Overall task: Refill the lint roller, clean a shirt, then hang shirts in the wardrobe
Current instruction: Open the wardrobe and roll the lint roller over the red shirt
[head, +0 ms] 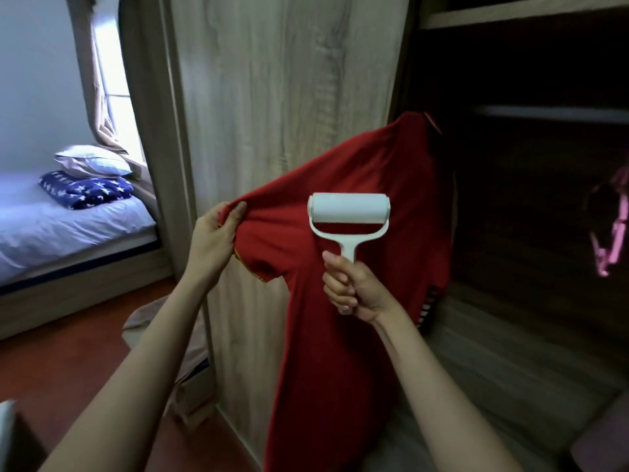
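Hanging at the front edge of the open wardrobe (510, 185), the red shirt (340, 318) has its top up near a dark shelf (551, 114) and its body dropping long toward the bottom of the view. The fabric is plain, smooth and matte, with a thin yellow trim at the sleeve hem and a striped bit showing at its right edge.

The left hand (214, 240) pinches the sleeve end between thumb and curled fingers, and the sleeve is stretched out sideways and taut. The right hand (350, 287) is wrapped in a fist round the roller (349, 212) handle. The roller is white plastic with a short flat handle, a forked yoke and a wide white drum held crosswise. The drum sits over the shirt's upper part, just below the shoulder; whether it touches the cloth cannot be told.

The wardrobe is pale wood-grain laminate with a tall side panel (279, 97) behind the sleeve. Its inside is dark, with shelves above and a flat board at the bottom. A pink item (611, 233) hangs inside at far right, too blurred to name.

On the left is a bed (68, 229) with a white sheet. A blue star-print blanket (85, 191) lies folded on it, with a pale pillow (92, 161) on top. A beige curtain (98, 97) hangs by the window. The floor (78, 362) is reddish-brown, and a beige cloth (190, 362) lies heaped at the panel's foot.
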Tool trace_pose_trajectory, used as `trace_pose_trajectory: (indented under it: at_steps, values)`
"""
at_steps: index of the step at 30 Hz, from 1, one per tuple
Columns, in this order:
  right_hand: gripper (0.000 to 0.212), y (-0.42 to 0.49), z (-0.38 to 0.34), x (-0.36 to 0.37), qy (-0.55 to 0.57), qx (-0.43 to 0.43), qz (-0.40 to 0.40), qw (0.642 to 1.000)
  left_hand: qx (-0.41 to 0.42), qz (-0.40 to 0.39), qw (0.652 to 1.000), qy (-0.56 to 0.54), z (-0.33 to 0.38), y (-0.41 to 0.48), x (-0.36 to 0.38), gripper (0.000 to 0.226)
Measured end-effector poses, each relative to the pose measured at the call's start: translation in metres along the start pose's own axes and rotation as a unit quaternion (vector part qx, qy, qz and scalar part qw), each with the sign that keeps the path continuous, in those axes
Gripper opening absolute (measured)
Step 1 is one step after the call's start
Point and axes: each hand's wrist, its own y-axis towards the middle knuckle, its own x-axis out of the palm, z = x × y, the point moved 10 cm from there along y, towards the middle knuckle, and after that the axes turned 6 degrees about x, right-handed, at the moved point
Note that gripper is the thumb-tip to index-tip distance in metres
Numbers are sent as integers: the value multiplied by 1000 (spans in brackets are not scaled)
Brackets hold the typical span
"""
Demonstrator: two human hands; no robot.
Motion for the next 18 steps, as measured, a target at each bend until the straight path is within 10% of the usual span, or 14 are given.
trace_pose_trajectory:
  at_steps: [6, 12, 18]
  values:
    - [49, -10, 69, -15, -24, 67, 31, 997, -42, -37, 998, -23, -6, 0, 4, 36]
    - [50, 5, -16, -12, 1, -7, 24, 1000, -41, -32, 993, 104, -1, 1, -2, 27]
    - [47, -20, 88, -31, -9, 65, 64, 996, -225, -113, 968, -21, -30, -22, 7, 35]
